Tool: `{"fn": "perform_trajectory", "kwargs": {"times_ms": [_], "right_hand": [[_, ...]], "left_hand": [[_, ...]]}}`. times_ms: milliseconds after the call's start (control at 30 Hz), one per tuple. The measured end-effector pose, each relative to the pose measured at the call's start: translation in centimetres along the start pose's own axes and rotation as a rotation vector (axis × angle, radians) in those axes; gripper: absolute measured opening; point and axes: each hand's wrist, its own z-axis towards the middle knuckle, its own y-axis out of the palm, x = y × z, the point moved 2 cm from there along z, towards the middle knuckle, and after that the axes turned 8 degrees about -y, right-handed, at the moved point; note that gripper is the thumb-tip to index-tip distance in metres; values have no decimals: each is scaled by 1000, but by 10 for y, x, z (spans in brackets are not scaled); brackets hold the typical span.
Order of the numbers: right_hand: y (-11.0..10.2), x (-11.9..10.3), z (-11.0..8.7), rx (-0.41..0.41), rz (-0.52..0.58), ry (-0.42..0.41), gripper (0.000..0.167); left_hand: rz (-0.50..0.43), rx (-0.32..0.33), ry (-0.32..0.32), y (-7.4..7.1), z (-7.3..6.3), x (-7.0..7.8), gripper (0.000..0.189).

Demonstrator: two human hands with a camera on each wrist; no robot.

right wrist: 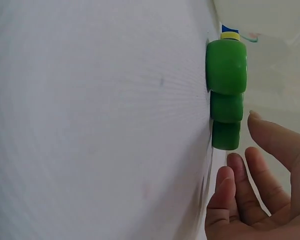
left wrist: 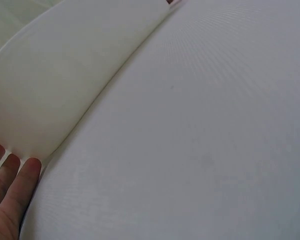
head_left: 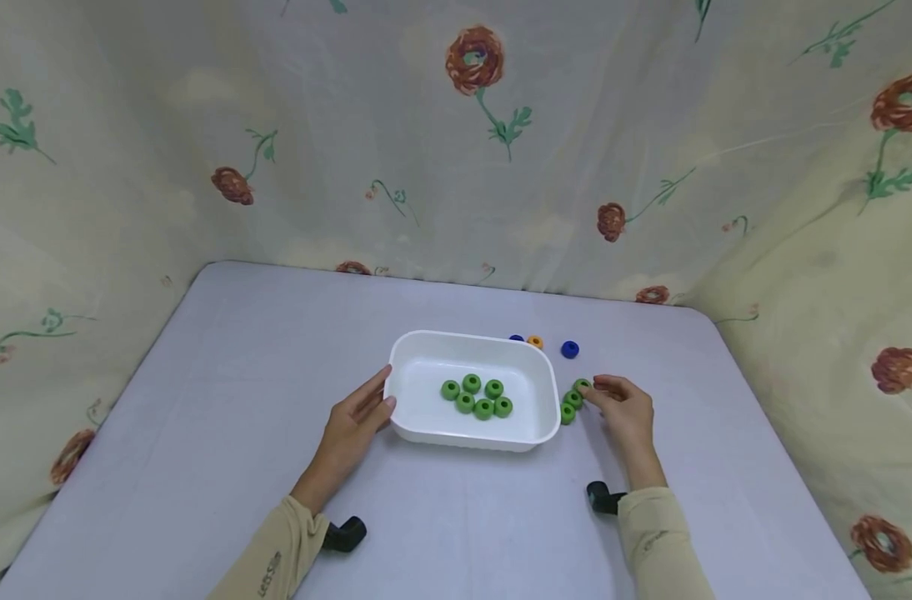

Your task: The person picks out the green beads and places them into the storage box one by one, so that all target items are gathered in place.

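Note:
A white rectangular tray [head_left: 426, 433] lies on the table with several round green beads [head_left: 484, 409] inside, their holes facing up. My left hand [head_left: 354, 421] is at the tray's left end, its nearly straight fingers touching the outer wall; in the left wrist view the fingertips [left wrist: 32, 164] meet that wall. Just right of the tray, three green beads [head_left: 573, 400] stand in a slanting row. Beside the far one is my right hand [head_left: 627, 417], thumb and fingers spread apart. In the right wrist view, the thumb and fingers surround the end of the row [right wrist: 226, 136] without gripping.
Behind the tray are an orange bead [head_left: 535, 342] and a blue bead [head_left: 570, 349]; another blue bead [head_left: 517, 337] is partly hidden by the tray's rim. Black wrist devices [head_left: 345, 534] protrude beside both sleeves. Flowered cloth [head_left: 396, 150] hangs behind and along both sides of the white-covered table.

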Motion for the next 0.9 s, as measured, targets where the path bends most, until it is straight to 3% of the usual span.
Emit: {"fn": "perform_trajectory", "kwargs": {"times_ms": [333, 900], "right_hand": [[2, 7, 3, -17, -15, 6, 42], [6, 8, 5, -51, -46, -28, 44]], "left_hand": [[1, 17, -24, 2, 0, 1, 52], [4, 21, -4, 2, 0, -1, 52]]}}
